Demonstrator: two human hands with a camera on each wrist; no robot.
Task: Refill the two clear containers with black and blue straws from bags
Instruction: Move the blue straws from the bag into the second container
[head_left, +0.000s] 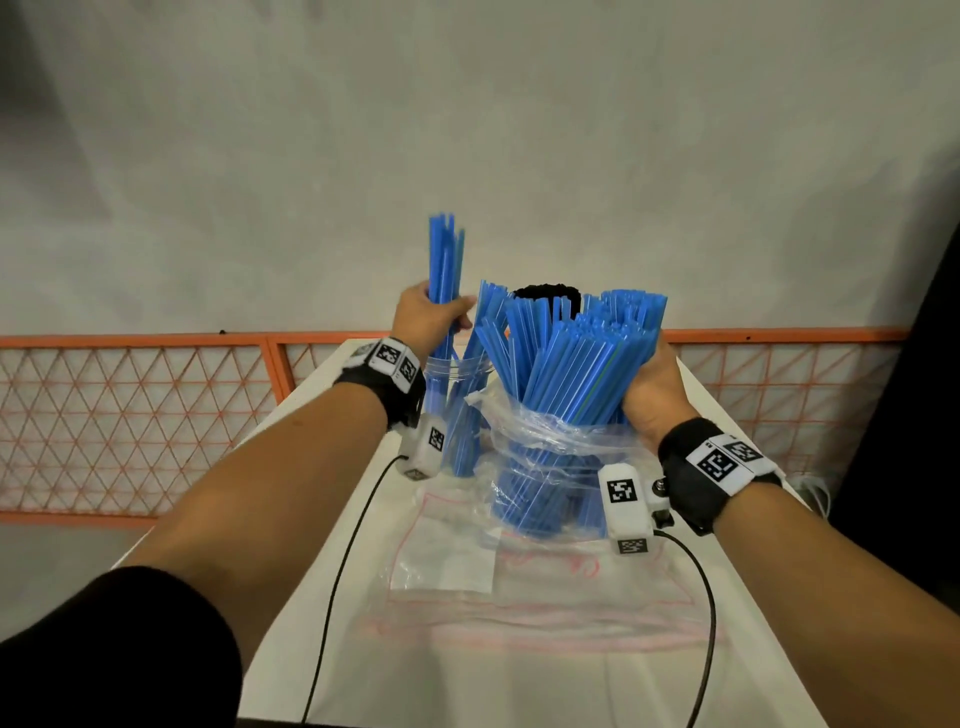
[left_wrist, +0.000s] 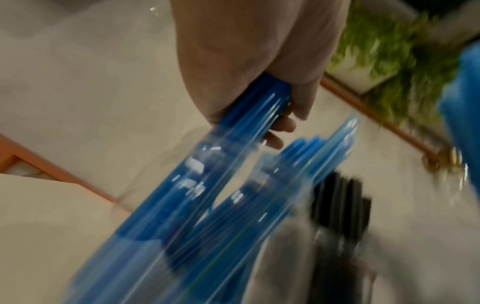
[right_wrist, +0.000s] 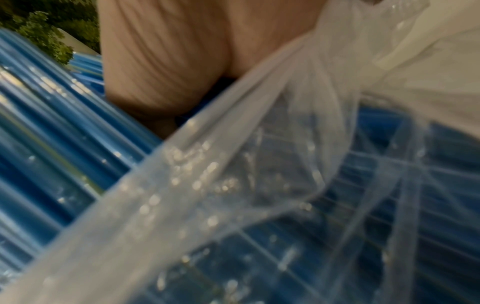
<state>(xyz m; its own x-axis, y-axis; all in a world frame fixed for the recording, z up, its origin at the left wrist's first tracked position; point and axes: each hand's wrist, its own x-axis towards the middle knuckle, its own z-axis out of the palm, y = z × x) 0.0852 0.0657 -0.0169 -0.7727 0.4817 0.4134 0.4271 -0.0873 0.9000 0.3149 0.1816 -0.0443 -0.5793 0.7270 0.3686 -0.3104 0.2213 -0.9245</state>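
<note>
My left hand (head_left: 434, 314) grips a small bunch of blue straws (head_left: 444, 254) upright, its lower ends inside a clear container (head_left: 457, 395) that holds other blue straws. In the left wrist view the fingers (left_wrist: 283, 125) curl round the bunch (left_wrist: 262, 98). My right hand (head_left: 649, 384) holds a thick bundle of blue straws (head_left: 571, 364) standing in a crumpled clear bag (head_left: 550, 447). The right wrist view shows the bag (right_wrist: 233, 185) and straws (right_wrist: 52, 133) close up. Black straws (head_left: 545, 296) stand behind the bundle; their container is hidden.
An empty clear bag with red print (head_left: 519, 587) lies flat on the white table (head_left: 322, 649) in front of me. Orange mesh fencing (head_left: 130, 415) runs behind the table on both sides. Two black cables (head_left: 343, 561) trail from my wrists.
</note>
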